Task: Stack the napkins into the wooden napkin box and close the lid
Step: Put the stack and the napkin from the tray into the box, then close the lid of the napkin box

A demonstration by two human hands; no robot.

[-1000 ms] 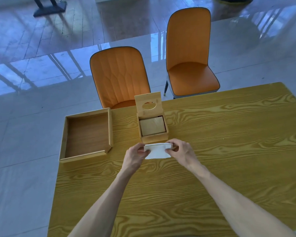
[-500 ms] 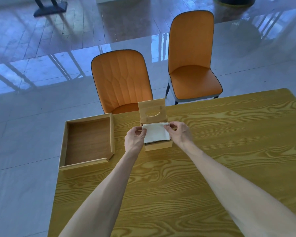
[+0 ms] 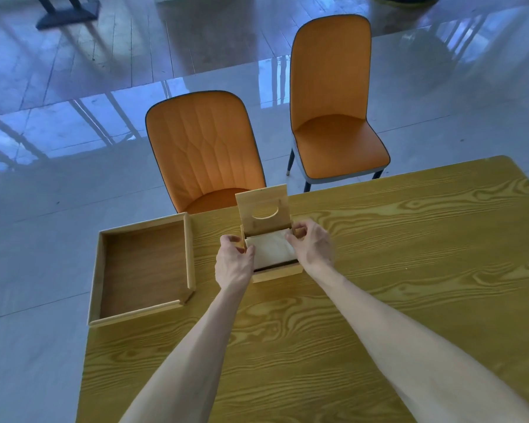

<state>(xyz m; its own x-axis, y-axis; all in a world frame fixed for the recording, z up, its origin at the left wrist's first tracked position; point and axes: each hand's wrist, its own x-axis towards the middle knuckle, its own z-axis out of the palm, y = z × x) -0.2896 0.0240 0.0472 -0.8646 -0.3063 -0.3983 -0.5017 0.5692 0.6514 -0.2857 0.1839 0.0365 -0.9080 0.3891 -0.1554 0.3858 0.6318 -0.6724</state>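
The small wooden napkin box [image 3: 277,273] stands near the table's far edge, its hinged lid [image 3: 263,210] upright with an oval slot. A white napkin [image 3: 272,248] lies inside the box, near its top. My left hand [image 3: 234,264] is at the box's left side, fingers curled at the napkin's left edge. My right hand [image 3: 312,244] is at the right side, fingertips pinching the napkin's far right corner. Both hands cover the box's side walls.
A shallow wooden tray [image 3: 190,254] with nothing in it sits left of the box at the table's corner. Two orange chairs [image 3: 205,148] [image 3: 333,117] stand beyond the far edge. The yellow wood-grain table [image 3: 409,270] stretches to the right and toward me.
Both hands carried the napkin from the table in front of the box up over it and down into the box.
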